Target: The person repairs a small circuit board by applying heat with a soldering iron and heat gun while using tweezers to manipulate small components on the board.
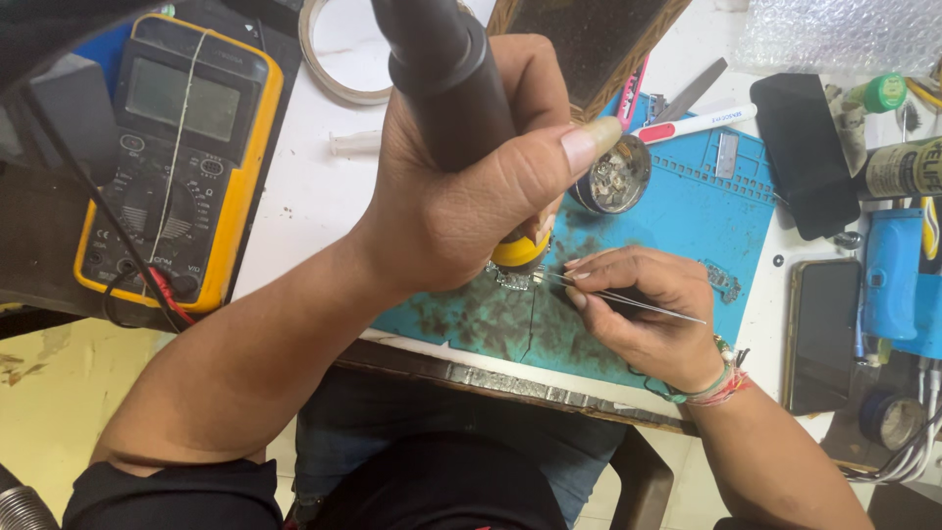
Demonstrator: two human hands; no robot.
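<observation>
My left hand (461, 186) grips a soldering iron (446, 79) with a thick black handle and a yellow collar, its tip pointing down and hidden behind my fingers. My right hand (638, 309) pinches thin metal tweezers (628, 299), whose tips reach left to a small circuit board (515, 280) lying on the stained blue work mat (687, 216). The iron's tip end sits right over that board. Both hands are close together above the mat.
A yellow multimeter (182, 147) with red and black leads lies at left. A tape roll (339, 59) and a round tin of small parts (616, 177) sit behind my hands. Two dark phones (807, 157) (822, 334), a blue device (898, 285) and small bottles crowd the right side.
</observation>
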